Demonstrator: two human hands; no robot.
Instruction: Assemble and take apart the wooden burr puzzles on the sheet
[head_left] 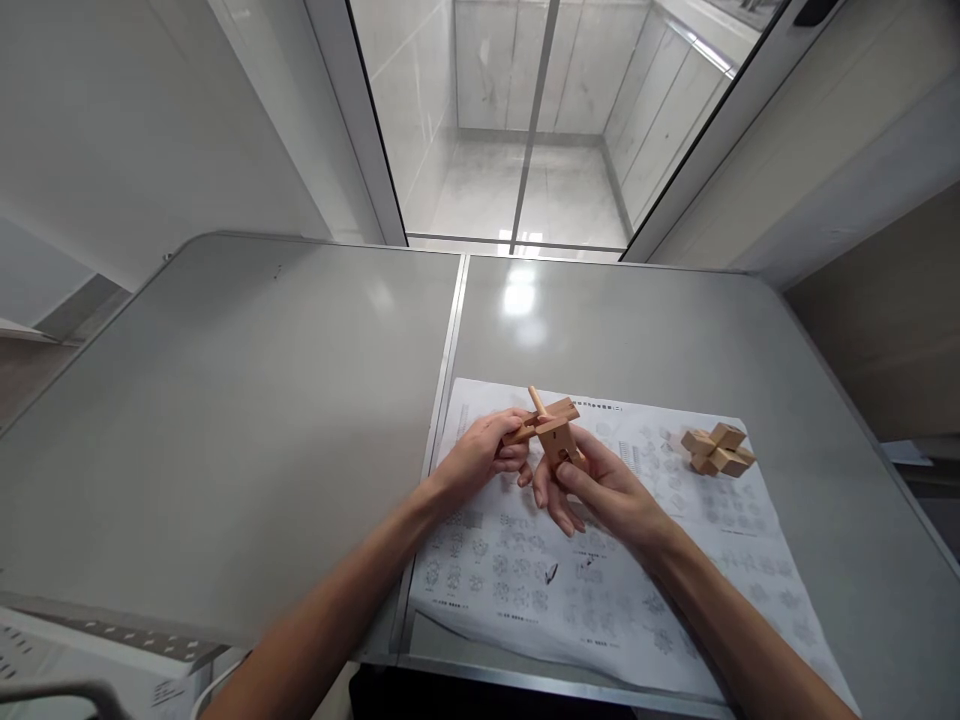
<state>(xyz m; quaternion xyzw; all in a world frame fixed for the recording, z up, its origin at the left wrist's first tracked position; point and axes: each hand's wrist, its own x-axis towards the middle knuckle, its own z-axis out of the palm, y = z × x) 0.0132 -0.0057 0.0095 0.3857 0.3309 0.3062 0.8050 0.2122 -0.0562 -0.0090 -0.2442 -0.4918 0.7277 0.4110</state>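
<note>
Both hands hold a partly joined set of brown wooden puzzle pieces (556,436) above a printed sheet. My left hand (491,450) pinches the end of a piece that points left. Around the lower part of the upright block, my right hand (600,488) has its thumb in front, with some fingers spread below. A thin round wooden rod sticks up at the top of the pieces. Further right, a lighter wooden interlocking puzzle (718,450) lies on the sheet, touched by neither hand.
The large white sheet (630,620) with small printed diagrams covers part of the grey table (300,400). A metal seam (452,330) divides the tabletop. Beyond the far edge stands a framed glass door (532,120). At lower left is a white perforated object (67,660).
</note>
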